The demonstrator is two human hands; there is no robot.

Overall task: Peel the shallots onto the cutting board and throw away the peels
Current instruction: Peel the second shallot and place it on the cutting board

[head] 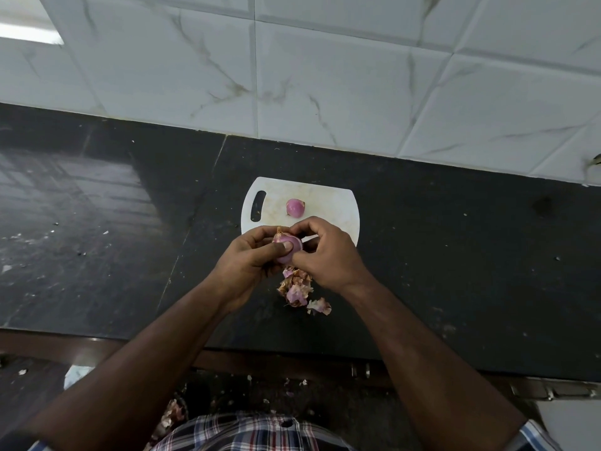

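The half-peeled shallot (287, 250) is right between both hands, held up just over the near edge of the cutting board (328, 200). My left hand (247, 265) is curled round it from the left, thumb pressed flat on the shiny purple face. My right hand (325, 258) closes in from the other side, fingers bent over the top; it looks like it's pinching a bit of skin there, but the fingertips are tucked behind the bulb so I can't say for sure. Some dry skin sticks up at the shallot's far side.

One already peeled shallot (295, 208) sits alone on the white board, near the handle slot. A heap of peels (297, 291) lies on the dark counter (455, 239) just below my hands, off the board. A few more scraps are down on the floor (276, 392) by my checked shirt (253, 431).
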